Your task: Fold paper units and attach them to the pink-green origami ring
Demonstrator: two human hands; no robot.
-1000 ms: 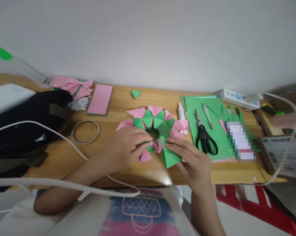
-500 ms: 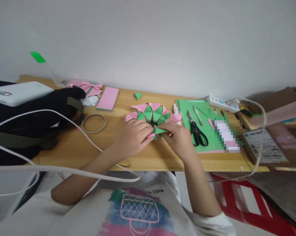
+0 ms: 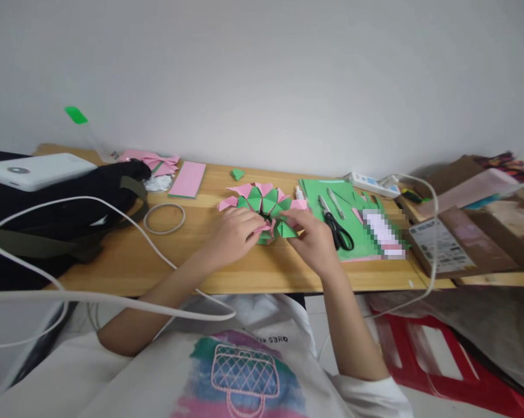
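A ring-shaped paper flower [image 3: 262,201] of folded green and pink pieces lies on the wooden table in front of me. My left hand [image 3: 238,233] is closed on its near left side, the fingertips at a pink fold. On the near right, my right hand [image 3: 310,235] pinches a green folded paper piece [image 3: 285,230] at the ring's edge; whether this piece is joined to the ring I cannot tell. The ring's lower left part is hidden behind my left fingers. Just beyond the flower lies a small green folded piece [image 3: 237,174].
Right of the flower, black-handled scissors [image 3: 338,229] and a cutter knife [image 3: 336,203] lie on green paper sheets [image 3: 314,188]. A small white bottle [image 3: 299,193], power strip [image 3: 372,184] and cardboard box [image 3: 462,238] are nearby. Leftward are pink paper [image 3: 187,179], a tape ring [image 3: 165,219], cables and a black bag [image 3: 87,203].
My right fingers have shifted at the green piece, which now tilts downward and shows more of its face. The left hand keeps its grip. The camera view has turned slightly right.
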